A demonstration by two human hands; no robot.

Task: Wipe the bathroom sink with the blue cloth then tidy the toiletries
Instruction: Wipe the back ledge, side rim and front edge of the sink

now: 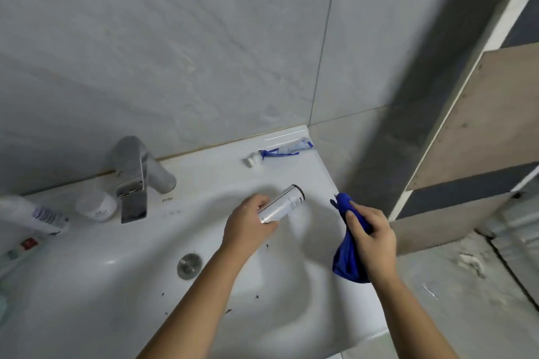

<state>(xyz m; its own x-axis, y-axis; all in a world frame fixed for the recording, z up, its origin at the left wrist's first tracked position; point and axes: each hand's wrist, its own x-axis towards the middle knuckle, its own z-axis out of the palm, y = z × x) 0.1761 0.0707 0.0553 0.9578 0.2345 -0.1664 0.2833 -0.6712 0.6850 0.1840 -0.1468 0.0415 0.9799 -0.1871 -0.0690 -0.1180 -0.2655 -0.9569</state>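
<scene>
While over the white sink (204,315): left hand (248,227), fingers closed on one white tube (281,203); right hand (372,237), fingers closed on one blue cloth (347,259) at sink's right edge. Two more tubes (280,150) (32,214), second cut off, blurred. One jar (96,207).

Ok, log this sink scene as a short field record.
left hand: holds white tube over basin
right hand: grips blue cloth at sink's right edge
sink: dark specks in basin
faucet: at back rim
toothpaste: lying at back right corner
jar: left of faucet
drain: uncovered
</scene>
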